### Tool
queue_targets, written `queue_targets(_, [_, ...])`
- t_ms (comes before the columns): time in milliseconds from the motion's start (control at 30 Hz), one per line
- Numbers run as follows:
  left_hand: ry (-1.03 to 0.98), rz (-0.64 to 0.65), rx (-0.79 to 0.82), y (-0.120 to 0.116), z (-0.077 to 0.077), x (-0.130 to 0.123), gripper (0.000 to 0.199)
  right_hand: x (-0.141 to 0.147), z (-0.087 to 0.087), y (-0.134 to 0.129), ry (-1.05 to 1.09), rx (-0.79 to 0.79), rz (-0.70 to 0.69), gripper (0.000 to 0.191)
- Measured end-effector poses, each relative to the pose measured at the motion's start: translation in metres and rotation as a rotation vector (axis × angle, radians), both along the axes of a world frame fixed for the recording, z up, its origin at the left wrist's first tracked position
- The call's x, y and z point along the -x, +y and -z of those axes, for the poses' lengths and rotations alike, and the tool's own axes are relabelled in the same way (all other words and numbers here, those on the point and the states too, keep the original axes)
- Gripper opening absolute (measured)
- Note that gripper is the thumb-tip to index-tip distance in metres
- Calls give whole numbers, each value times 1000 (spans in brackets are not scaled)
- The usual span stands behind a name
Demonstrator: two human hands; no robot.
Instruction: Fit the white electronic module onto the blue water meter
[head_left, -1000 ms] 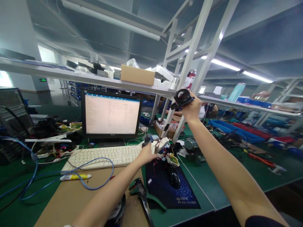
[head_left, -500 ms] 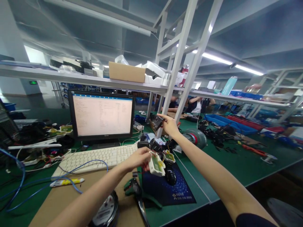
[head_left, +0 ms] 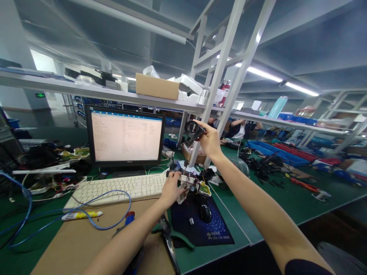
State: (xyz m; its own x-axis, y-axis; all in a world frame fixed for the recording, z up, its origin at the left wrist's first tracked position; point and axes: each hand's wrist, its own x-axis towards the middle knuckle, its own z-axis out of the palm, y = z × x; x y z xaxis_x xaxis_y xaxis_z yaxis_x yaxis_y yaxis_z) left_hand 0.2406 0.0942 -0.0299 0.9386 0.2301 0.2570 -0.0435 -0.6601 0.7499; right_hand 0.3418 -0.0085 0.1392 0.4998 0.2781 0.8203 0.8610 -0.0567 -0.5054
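Note:
My right hand (head_left: 210, 140) is raised in front of the shelf post, closed on a black ring-shaped part (head_left: 187, 133) with a round opening. Lower down, my left hand (head_left: 172, 188) grips a white plastic housing (head_left: 187, 179) with thin wires coming out of it. Its fingers and the angle hide much of that piece. Just to the right lies another white housing with a green circuit board (head_left: 204, 188). Beneath the held housing are a dark blue mouse pad (head_left: 220, 231), a black mouse (head_left: 205, 211) and a small pale piece (head_left: 191, 221).
A monitor (head_left: 126, 135) and a white keyboard (head_left: 114, 191) stand at left. Blue cable (head_left: 110, 229) loops over cardboard (head_left: 65, 244). Green-handled pliers (head_left: 183, 240) and a glue-like yellow tube (head_left: 82, 215) lie in front. A shelf post (head_left: 212, 91) rises ahead; people sit beyond.
My right hand has risen with the black part, whose round opening now shows. My left hand has moved up and tilted the white housing, so its green board is turned from view.

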Motion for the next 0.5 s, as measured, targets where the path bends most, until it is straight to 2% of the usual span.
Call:
queue_targets(67, [-22, 21, -12, 9, 4, -9, 37, -3, 2, -4, 59, -25, 22, 47])
queue_targets(167, [32, 151, -13, 31, 4, -18, 19, -14, 11, -16, 127, -37, 51, 45])
queue_targets(300, [169, 350, 63, 57, -1, -18, 20, -36, 32, -34, 183, -40, 89, 43])
queue_targets(367, [197, 406, 96, 62, -2, -15, 20, -44, 39, -38, 214, -45, 94, 41])
queue_targets(433, [190, 430, 98, 61, 0, -13, 20, -47, 41, -39, 233, -63, 77, 40])
queue_targets(500, [165, 440, 75, 55, 6, -13, 33, -45, 37, -36, 229, -78, 47, 40])
